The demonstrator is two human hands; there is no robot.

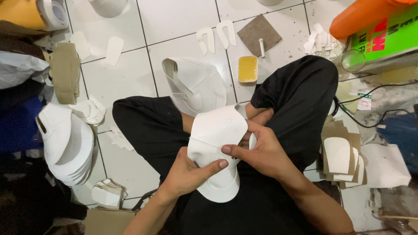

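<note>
White shoe upper: held over the lap of a person sitting cross-legged on the tiled floor, a stitched edge running across its middle.
Left hand: closed on the upper from below — thumb pressed across its lower panel.
Right hand: pinching the upper's right edge, thumb on top, fingers curled behind.
Nearby: a second white upper lies just beyond the knees; a small yellow glue tray sits beside it.
Risk: the thin panel looks likely to crease or shift out of line if the two thumbs press unevenly — and the tray is near enough for a knee to tip it.
</note>
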